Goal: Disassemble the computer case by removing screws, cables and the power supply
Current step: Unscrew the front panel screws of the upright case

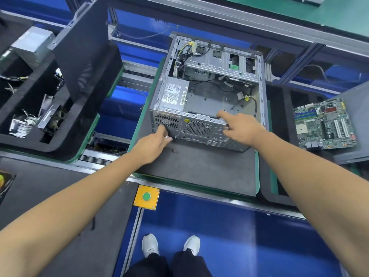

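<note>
An open grey computer case [261, 92] lies on its side on a dark mat [199, 168], rear panel toward me. The power supply [174, 94] with a white label sits in its near-left corner, and a bundle of cables [180, 56] runs along the far-left wall. My left hand [154, 142] presses against the rear panel beside the power supply grille, fingers pinched on something small and shiny; I cannot tell what it is. My right hand [237, 124] rests on the rear panel's top edge, index finger pointing left. Two loose black screws [174, 151] lie on the mat below the left hand.
A green motherboard [323, 124] lies on a tray at the right. Black foam bins [40, 108] at the left hold removed parts, and a black side panel [83, 50] leans there. A yellow box with a green button [146, 196] sits at the bench edge.
</note>
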The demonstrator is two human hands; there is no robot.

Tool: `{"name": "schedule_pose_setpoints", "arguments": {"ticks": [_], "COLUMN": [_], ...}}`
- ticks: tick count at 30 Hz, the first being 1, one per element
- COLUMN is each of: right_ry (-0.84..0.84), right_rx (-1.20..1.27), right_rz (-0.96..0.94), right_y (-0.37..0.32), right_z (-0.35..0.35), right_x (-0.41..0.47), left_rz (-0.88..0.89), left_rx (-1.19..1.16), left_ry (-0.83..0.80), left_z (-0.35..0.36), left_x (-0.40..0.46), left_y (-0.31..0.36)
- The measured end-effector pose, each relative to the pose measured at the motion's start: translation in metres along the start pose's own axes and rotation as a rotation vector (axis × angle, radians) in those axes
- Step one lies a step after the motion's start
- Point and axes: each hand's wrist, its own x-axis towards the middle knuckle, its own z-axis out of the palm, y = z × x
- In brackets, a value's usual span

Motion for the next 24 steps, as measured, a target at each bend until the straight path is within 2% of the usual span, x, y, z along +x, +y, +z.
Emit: {"name": "schedule_pose_setpoints", "arguments": {"ticks": [6,10,13,17,20,24], "right_ry": [-0.013,-0.021,-0.02,-0.032,-0.057,-0.094], "right_rx": [0.001,0.002,0.003,0.059,0.1,0.162], "right_rz": [0.006,0.012,0.011,-0.004,-0.003,0.028], "right_y": [-0.002,-0.002,-0.002,-0.001,0.0,-0.001], "right_z": [-0.002,-0.003,-0.003,-0.003,-0.005,-0.006], "right_x": [0.0,0.0,-0.001,0.0,0.002,0.005], "left_rz": [0.138,0.193,0.141,0.009,0.041,0.084], "left_rx": [-0.507,-0.695,-0.629,-0.385,-0.329,-0.405], "left_ry": [0.466,0.607,0.594,0.575,0.569,0.32], "left_z": [-0.013,-0.001,0.021,0.042,0.045,0.061], "left_x": [-0.013,-0.009,-0.013,-0.024,-0.028,-0.037], "left_y": [0.004,0.012,0.008,-0.001,0.01,0.044]}}
